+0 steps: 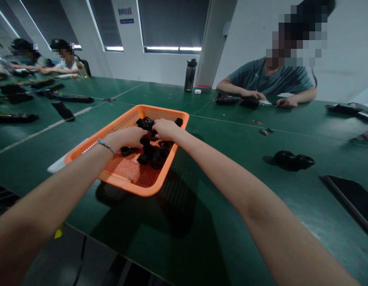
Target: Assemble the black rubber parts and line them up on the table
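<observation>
An orange perforated basket (142,186) sits on the green table in front of me, with several black plastic parts (155,155) heaped in it. Both my arms reach into it. My left hand (128,137), with a thin bracelet at the wrist, rests on the parts near the basket's middle. My right hand (165,128) lies over the parts at the far end, fingers curled around a black part (146,123). Whether the left hand grips anything is hidden by the hand itself.
Black ring-shaped parts (293,160) lie on the table to the right, near a dark flat panel (351,198). A person (270,79) works opposite at right beside a dark bottle (190,75). Other people (61,59) sit far left among black parts.
</observation>
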`<state>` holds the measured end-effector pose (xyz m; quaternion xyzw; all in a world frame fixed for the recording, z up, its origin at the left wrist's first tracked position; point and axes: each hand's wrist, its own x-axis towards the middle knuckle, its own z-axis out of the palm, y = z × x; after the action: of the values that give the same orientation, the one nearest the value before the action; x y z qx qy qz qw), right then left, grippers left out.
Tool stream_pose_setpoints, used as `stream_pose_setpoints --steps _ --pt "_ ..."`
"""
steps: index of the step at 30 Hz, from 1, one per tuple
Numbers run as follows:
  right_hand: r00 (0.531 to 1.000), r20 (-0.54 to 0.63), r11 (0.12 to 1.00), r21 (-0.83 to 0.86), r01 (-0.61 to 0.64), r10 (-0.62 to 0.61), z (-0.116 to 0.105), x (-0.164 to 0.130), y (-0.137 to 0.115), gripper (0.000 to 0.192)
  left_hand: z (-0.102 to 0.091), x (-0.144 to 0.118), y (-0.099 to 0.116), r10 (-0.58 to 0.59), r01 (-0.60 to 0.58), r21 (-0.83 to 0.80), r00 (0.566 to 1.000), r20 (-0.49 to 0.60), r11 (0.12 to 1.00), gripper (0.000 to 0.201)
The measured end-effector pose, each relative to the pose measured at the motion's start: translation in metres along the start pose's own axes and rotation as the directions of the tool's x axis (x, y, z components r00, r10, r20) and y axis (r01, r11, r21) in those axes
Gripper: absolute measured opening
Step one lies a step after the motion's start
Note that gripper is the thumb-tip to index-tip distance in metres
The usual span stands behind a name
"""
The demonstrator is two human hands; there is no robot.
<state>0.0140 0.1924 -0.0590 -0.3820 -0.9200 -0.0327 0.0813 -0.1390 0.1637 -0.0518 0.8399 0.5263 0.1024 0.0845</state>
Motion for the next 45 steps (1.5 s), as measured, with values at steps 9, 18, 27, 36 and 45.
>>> stream_pose_setpoints --steps 9,18,27,36,45 --pt "0.775 -0.538 0.869 0.493 -0.031 0.332 -0.018 -0.048 0.007 0.038 -0.029 -0.009 0.048 -0.135 0.140 0.041 0.986 -0.094 0.989 0.034" --pt "0.727 -0.489 0.697 0.717 0.021 0.482 -0.016 -0.171 0.025 0.041 -0.012 -0.027 0.155 0.051 -0.066 -0.042 0.960 -0.276 0.997 0.036" --pt "0.623 -0.271 0.452 0.879 -0.150 0.734 0.004 -0.273 0.040 0.030 0.086 -0.030 0.224 0.067 -0.112 -0.273 0.984 -0.167 0.955 0.055" --pt "0.710 -0.248 0.503 0.847 -0.171 0.659 0.020 -0.295 0.035 0.030 0.123 -0.013 0.213 0.138 -0.181 -0.402 0.981 -0.135 0.898 0.041" --pt "0.754 -0.255 0.534 0.833 -0.146 0.605 0.026 -0.298 0.036 0.034 0.128 -0.014 0.208 0.100 -0.195 -0.598 0.977 -0.188 0.777 0.049"
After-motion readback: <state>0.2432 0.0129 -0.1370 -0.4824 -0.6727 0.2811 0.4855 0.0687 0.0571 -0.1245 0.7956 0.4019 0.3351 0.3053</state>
